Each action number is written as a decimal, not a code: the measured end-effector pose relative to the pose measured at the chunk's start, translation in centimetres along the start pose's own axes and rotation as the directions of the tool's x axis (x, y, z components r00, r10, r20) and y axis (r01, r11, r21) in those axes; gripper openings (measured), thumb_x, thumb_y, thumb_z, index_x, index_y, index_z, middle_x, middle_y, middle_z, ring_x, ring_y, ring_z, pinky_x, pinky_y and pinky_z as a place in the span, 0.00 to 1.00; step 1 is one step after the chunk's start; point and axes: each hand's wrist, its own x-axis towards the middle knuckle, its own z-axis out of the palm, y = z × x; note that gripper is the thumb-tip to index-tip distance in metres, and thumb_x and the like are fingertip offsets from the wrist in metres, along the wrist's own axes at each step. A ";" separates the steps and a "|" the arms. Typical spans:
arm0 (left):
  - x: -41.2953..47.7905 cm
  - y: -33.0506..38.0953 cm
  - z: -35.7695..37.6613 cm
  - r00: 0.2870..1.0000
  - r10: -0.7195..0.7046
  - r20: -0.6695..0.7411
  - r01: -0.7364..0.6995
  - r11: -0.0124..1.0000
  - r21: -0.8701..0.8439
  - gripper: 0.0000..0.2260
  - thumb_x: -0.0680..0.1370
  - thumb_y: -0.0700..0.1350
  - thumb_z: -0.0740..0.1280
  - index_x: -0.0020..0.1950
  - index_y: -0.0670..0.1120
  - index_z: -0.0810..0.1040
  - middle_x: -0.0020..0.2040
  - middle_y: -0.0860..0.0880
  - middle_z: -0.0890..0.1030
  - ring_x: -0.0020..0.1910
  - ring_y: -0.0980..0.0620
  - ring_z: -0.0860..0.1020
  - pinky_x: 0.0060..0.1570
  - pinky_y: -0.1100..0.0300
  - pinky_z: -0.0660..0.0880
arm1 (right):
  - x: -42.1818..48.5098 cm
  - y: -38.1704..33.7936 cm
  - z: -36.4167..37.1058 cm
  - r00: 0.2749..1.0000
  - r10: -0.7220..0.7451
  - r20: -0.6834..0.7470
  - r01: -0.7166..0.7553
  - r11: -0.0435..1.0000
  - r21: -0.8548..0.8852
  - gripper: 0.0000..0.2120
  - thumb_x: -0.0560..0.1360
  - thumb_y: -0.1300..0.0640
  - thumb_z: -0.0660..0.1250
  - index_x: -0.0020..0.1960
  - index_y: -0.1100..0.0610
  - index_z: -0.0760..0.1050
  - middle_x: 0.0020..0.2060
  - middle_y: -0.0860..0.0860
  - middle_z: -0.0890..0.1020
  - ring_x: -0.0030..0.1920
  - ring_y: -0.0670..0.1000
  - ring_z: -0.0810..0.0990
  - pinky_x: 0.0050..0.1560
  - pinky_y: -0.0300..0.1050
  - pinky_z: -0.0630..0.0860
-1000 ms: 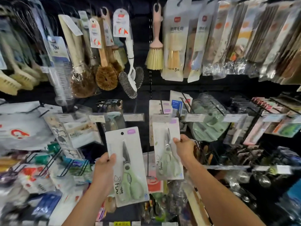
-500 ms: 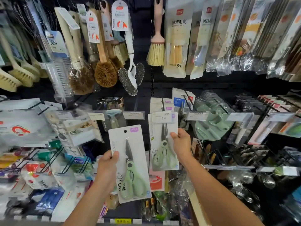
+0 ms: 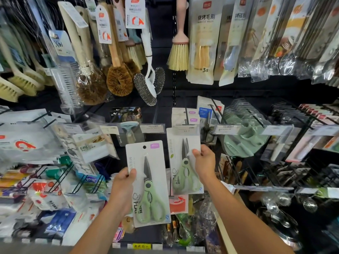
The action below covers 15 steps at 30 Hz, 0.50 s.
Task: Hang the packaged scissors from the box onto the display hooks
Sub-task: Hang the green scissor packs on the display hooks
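Observation:
My left hand (image 3: 123, 187) grips the left edge of a white card pack of green-handled scissors (image 3: 149, 184), held upright in front of the shelf, its hang hole free at the top. My right hand (image 3: 204, 163) pinches the right edge of a second scissors pack (image 3: 181, 162). That pack's top sits behind the price tag (image 3: 186, 129) at the tip of a display hook (image 3: 186, 116). Several more white packs (image 3: 185, 116) hang farther back on the same hook. The box is out of view.
Dish brushes (image 3: 119, 77) and a steel scrubber (image 3: 148, 85) hang above. Bagged barbecue brushes (image 3: 203, 43) hang at the upper right. Green plastic packs (image 3: 244, 132) fill the hook to the right, and bagged goods (image 3: 27, 143) crowd the left hooks. Ladles (image 3: 286, 198) lie at the lower right.
My right hand has lifted its scissors pack up to the hook's price tag. My left hand has raised its pack a little and turned it more upright.

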 end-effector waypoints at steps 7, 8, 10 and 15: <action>0.9 0.1 -0.4 1.000 0.008 -0.026 -0.007 1.000 0.023 0.09 0.82 0.43 0.61 0.51 0.49 0.82 0.51 0.42 0.85 0.53 0.36 0.81 0.57 0.35 0.75 | 0.6 0.1 0.6 1.000 0.000 -0.009 0.000 1.000 0.024 0.09 0.76 0.68 0.61 0.38 0.71 0.66 0.34 0.56 0.66 0.36 0.49 0.64 0.34 0.39 0.61; 0.8 0.1 -0.4 1.000 0.009 -0.027 -0.008 1.000 0.022 0.09 0.82 0.43 0.61 0.51 0.49 0.82 0.50 0.42 0.85 0.52 0.37 0.81 0.57 0.36 0.75 | 0.6 0.4 0.5 1.000 0.004 -0.007 -0.004 1.000 0.024 0.09 0.76 0.68 0.61 0.39 0.73 0.67 0.34 0.57 0.66 0.37 0.49 0.64 0.36 0.40 0.61; 0.7 0.3 -0.2 0.999 0.015 -0.028 -0.014 1.000 0.015 0.09 0.82 0.42 0.61 0.52 0.47 0.81 0.49 0.41 0.84 0.49 0.39 0.81 0.56 0.39 0.76 | 0.5 1.2 0.2 1.000 0.017 -0.006 -0.017 1.000 0.019 0.09 0.76 0.68 0.61 0.41 0.74 0.67 0.33 0.60 0.66 0.37 0.50 0.65 0.38 0.43 0.62; 0.3 0.5 -0.1 0.999 0.026 -0.020 -0.026 1.000 0.014 0.09 0.83 0.41 0.60 0.53 0.45 0.80 0.46 0.42 0.84 0.44 0.42 0.80 0.52 0.44 0.77 | 0.0 2.5 -0.6 0.998 0.054 -0.029 -0.054 0.998 -0.008 0.11 0.77 0.66 0.61 0.39 0.71 0.67 0.33 0.56 0.67 0.35 0.50 0.64 0.37 0.44 0.61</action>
